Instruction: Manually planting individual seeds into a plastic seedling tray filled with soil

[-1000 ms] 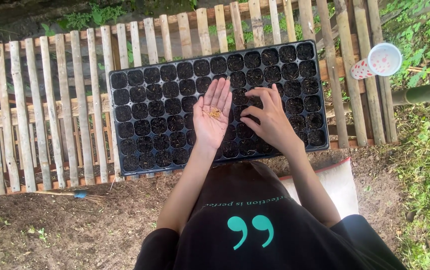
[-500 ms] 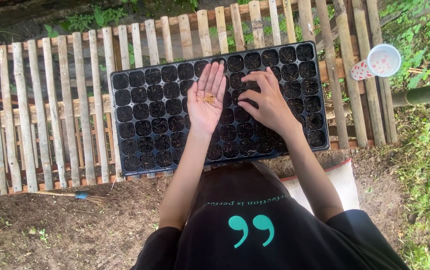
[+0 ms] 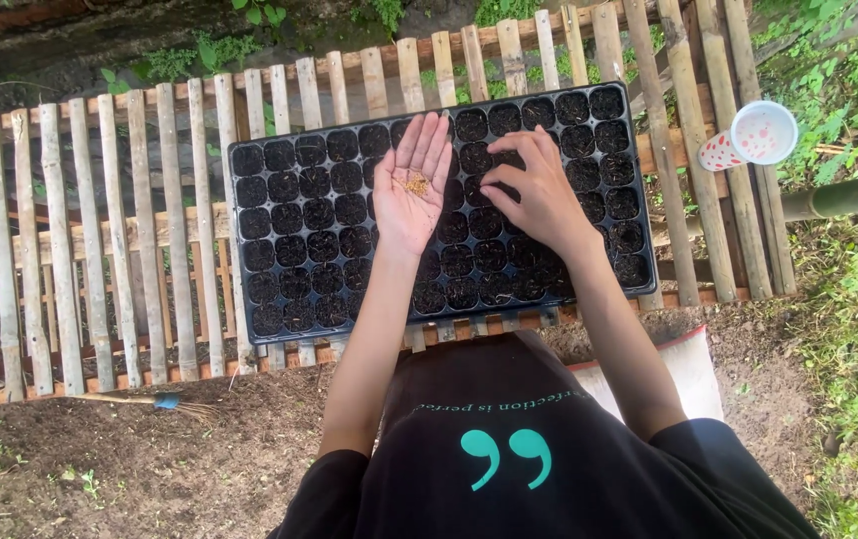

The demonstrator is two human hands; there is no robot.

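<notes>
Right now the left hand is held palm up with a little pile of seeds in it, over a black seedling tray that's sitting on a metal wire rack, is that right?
Not quite. The head view shows the seedling tray resting on a rack of wooden slats, not metal wire. The rest holds: the left hand is palm up with seeds in it, over the tray.

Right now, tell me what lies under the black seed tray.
Under the black seed tray a bench of wooden slats shows at its edges. The tray, left hand and right hand cover the rest.

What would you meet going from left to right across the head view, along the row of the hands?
Slatted wooden bench → black seed tray → left hand cupping seeds → right hand → spotted paper cup → grass.
</notes>
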